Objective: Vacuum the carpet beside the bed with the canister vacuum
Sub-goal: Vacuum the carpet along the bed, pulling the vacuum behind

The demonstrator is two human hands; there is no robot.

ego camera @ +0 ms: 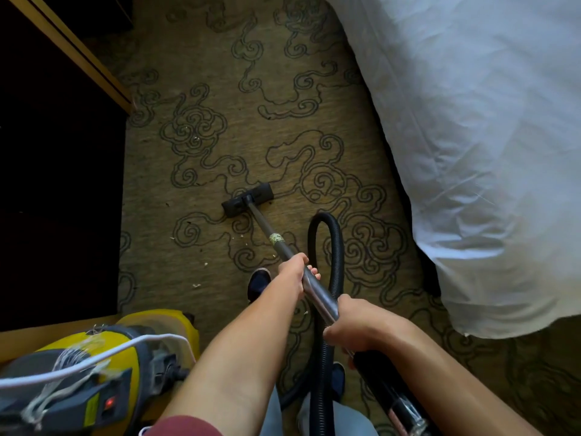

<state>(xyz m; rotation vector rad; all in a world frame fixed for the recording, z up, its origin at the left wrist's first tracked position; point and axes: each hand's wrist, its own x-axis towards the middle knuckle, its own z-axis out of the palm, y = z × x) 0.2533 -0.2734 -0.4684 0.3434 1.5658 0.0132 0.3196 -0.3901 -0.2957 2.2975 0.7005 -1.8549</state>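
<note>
Here both hands (320,297) grip the wand (317,292), its floor head (247,199) ahead on carpet (283,89).

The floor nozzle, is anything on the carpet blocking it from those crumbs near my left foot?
Nothing visible does. The floor nozzle rests on bare carpet, and the crumbs lie behind it toward the shoe. The hose loops to its right, outside that path.
</note>
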